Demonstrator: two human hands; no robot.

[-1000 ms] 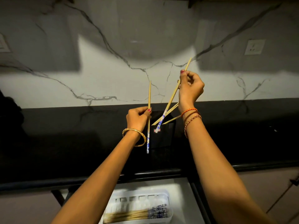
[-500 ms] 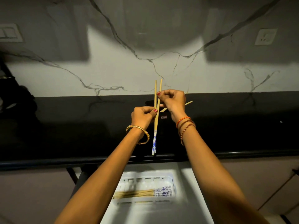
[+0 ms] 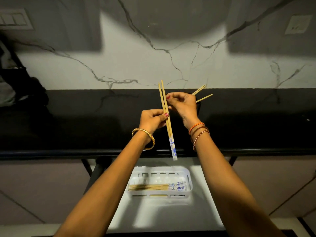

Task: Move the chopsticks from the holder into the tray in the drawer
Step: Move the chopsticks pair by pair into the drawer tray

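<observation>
My left hand (image 3: 152, 119) grips two bamboo chopsticks (image 3: 168, 124) held nearly upright over the black counter, their blue-and-white patterned ends pointing down. My right hand (image 3: 183, 105) is just to their right, its thumb and fingertips pinching the upper part of the same pair. Behind that hand, the tips of a few more chopsticks (image 3: 201, 94) stick out of a dark holder (image 3: 199, 106) that is mostly hidden. Below, in the open drawer, a white slotted tray (image 3: 187, 175) holds several chopsticks (image 3: 157, 186) lying flat, patterned ends to the right.
The black counter (image 3: 85, 120) runs left to right under a marble-patterned wall. Its front edge overhangs the open white drawer (image 3: 153, 216). A switch panel (image 3: 14, 19) is on the wall at the upper left and a socket (image 3: 298, 24) at the upper right.
My right hand brought its chopstick over beside the one in my left hand, so the two now sit as a pair. Both hands came lower, nearer the counter's front edge.
</observation>
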